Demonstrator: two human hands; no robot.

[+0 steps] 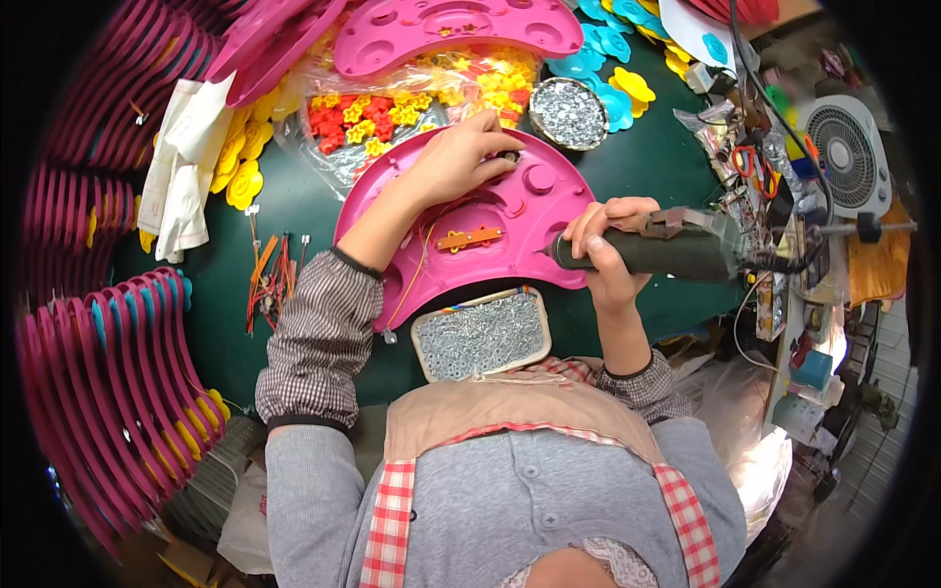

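A curved pink plastic shell (392, 284) lies on the table in front of me, its inside facing up. Across its middle sits a narrow orange-brown strip (470, 238) with small yellow pieces, and thin wires run over the shell. My left hand (456, 162) reaches over the far side, fingertips closed on a small dark round part (509, 156) in a recess. My right hand (613, 245) grips a black electric screwdriver (676, 252) held almost level. Its tip points left, over the shell's right part; whether it touches anything I cannot tell.
A tray of small screws (480, 338) stands between me and the shell. Beyond are a bowl of silvery pieces (569, 113), bags of red and yellow flower pieces (363, 120) and more pink shells (456, 29). Wired parts (274, 279) lie left, beside stacked shells (108, 382); a fan (845, 152) stands right.
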